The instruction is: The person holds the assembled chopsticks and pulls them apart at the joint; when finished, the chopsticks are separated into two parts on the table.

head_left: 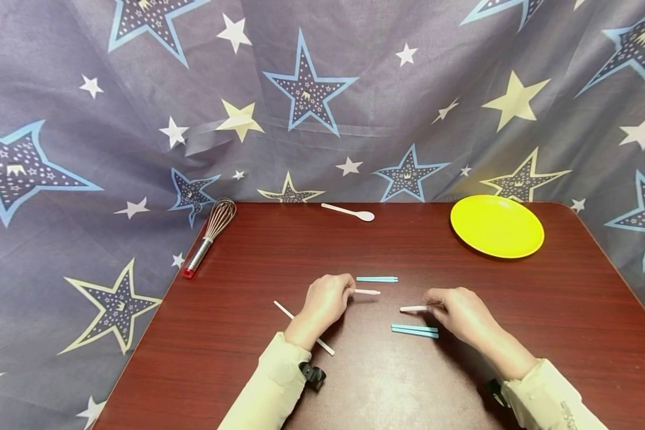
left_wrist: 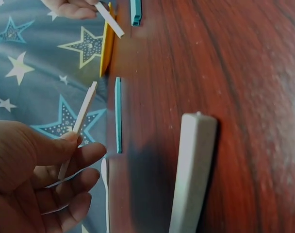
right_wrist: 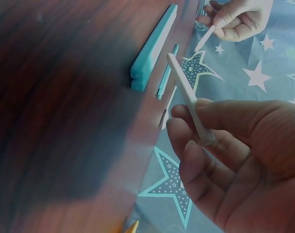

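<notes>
My left hand (head_left: 324,304) pinches a thin white stick (head_left: 368,292) between thumb and fingers, raised off the table in the left wrist view. My right hand (head_left: 462,313) pinches another white stick (head_left: 412,309), its free end pointing left toward the first. The two sticks are apart. Just behind the left one lies a pair of light blue sticks (head_left: 377,279); a second blue pair (head_left: 414,331) lies in front of the right one. A longer white stick (head_left: 325,346) lies on the table, passing beneath my left wrist and partly hidden by it.
A whisk (head_left: 209,239) with a red-tipped handle lies at the table's left edge. At the back edge is a white spoon (head_left: 364,215), and a yellow plate (head_left: 497,227) sits at the back right. A star-patterned cloth (head_left: 312,161) hangs behind the brown table (head_left: 279,245).
</notes>
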A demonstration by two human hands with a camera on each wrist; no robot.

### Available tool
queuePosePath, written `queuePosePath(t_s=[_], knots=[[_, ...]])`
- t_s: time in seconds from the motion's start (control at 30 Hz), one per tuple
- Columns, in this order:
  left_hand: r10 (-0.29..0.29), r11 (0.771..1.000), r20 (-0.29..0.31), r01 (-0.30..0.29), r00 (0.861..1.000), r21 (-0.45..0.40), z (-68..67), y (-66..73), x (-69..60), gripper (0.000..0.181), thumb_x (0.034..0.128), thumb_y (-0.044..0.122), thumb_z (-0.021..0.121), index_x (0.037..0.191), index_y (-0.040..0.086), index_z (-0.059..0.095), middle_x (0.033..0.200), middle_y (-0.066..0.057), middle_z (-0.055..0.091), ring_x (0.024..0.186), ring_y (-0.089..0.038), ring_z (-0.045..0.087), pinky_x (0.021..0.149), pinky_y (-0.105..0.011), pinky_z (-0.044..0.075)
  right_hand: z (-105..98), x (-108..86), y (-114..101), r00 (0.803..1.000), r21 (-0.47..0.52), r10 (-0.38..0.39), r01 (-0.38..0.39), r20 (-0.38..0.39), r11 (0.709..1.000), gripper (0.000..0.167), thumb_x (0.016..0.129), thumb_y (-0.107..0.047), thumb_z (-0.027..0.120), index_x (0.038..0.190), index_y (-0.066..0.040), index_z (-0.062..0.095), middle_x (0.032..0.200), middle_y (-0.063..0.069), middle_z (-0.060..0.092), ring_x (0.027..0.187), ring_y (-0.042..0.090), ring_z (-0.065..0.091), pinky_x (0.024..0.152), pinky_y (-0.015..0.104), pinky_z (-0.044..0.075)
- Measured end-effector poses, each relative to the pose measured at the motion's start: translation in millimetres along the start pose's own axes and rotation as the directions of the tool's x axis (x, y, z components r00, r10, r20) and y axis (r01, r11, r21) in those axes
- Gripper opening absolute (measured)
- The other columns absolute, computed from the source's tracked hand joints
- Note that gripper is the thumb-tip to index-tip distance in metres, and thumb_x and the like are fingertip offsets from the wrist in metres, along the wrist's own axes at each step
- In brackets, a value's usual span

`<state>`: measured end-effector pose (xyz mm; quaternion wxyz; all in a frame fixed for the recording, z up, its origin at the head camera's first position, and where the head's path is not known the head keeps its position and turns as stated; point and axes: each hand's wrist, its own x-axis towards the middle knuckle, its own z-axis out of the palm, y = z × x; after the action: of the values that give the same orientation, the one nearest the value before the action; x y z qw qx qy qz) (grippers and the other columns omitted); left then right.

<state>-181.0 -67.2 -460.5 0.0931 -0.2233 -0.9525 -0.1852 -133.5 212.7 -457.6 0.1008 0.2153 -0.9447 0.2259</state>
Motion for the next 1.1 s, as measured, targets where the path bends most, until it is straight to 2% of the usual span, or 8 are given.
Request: queuePosePath(t_s=[0.17, 0.3, 0.4, 0.57, 0.83, 1.1], knots=[[-0.008, 1.000, 0.005, 0.008, 1.000, 0.020, 2.4, 2.7, 3.5, 0.007, 0.0862, 0.019, 0.072, 0.081, 0.020, 0.068, 0.080, 0.006, 0.068, 0.077, -0.020, 0.066, 0.064, -0.038, 0.051, 3.2, 0.8, 0.1, 1.000, -0.009, 0.007, -0.007, 0.003, 1.000, 0.018, 0.075, -0.002, 0.077, 0.083, -0.017, 0.072, 0.071, -0.011, 0.064, 0.058, 0.009, 0.053, 0.055, 0.033, 0.044], [-0.010, 0.999, 0.008, 0.010, 1.000, 0.032, 4.3, 4.5, 5.6, 0.005, 0.0853, 0.018, 0.073, 0.082, 0.020, 0.071, 0.081, 0.006, 0.063, 0.085, -0.019, 0.062, 0.068, -0.037, 0.052, 4.5, 1.0, -0.7, 1.000, -0.013, 0.005, -0.005, 0.007, 1.000, 0.017, 0.075, -0.003, 0.078, 0.083, -0.017, 0.072, 0.070, -0.011, 0.064, 0.058, 0.009, 0.054, 0.054, 0.033, 0.044], [-0.011, 0.999, -0.008, 0.011, 1.000, 0.031, 6.3, 4.9, 7.2, 0.005, 0.0826, 0.015, 0.074, 0.080, 0.020, 0.073, 0.079, 0.005, 0.058, 0.084, -0.019, 0.059, 0.067, -0.035, 0.051, 5.1, 0.8, -2.0, 1.000, -0.012, -0.003, 0.003, 0.004, 1.000, 0.017, 0.075, -0.003, 0.078, 0.082, -0.017, 0.071, 0.069, -0.011, 0.064, 0.058, 0.009, 0.054, 0.054, 0.033, 0.044], [-0.009, 1.000, -0.026, 0.010, 1.000, 0.028, 9.0, 5.0, 10.8, 0.004, 0.0817, 0.016, 0.075, 0.079, 0.019, 0.073, 0.079, 0.005, 0.057, 0.083, -0.019, 0.057, 0.068, -0.034, 0.051, 5.1, 1.2, -4.1, 1.000, -0.016, -0.014, 0.013, -0.005, 1.000, 0.017, 0.074, -0.003, 0.078, 0.081, -0.017, 0.071, 0.070, -0.011, 0.065, 0.058, 0.010, 0.056, 0.054, 0.034, 0.045], [-0.033, 0.999, 0.007, 0.033, 0.999, 0.003, 13.5, 5.3, 17.7, 0.005, 0.0848, 0.021, 0.073, 0.081, 0.018, 0.074, 0.080, 0.005, 0.058, 0.085, -0.019, 0.057, 0.070, -0.034, 0.050, 7.9, 1.8, -5.6, 1.000, -0.007, -0.017, 0.017, 0.006, 1.000, 0.018, 0.075, -0.003, 0.078, 0.082, -0.018, 0.072, 0.071, -0.011, 0.065, 0.059, 0.008, 0.056, 0.055, 0.032, 0.046], [-0.059, 0.998, 0.037, 0.060, 0.998, -0.021, 20.1, 3.7, 23.7, 0.004, 0.0837, 0.021, 0.074, 0.080, 0.019, 0.073, 0.083, 0.005, 0.060, 0.088, -0.019, 0.059, 0.073, -0.036, 0.051, 10.7, 1.7, -5.4, 0.999, 0.003, -0.035, 0.035, 0.023, 0.999, 0.018, 0.075, -0.003, 0.078, 0.081, -0.018, 0.071, 0.072, -0.013, 0.065, 0.060, 0.005, 0.056, 0.055, 0.031, 0.046]])
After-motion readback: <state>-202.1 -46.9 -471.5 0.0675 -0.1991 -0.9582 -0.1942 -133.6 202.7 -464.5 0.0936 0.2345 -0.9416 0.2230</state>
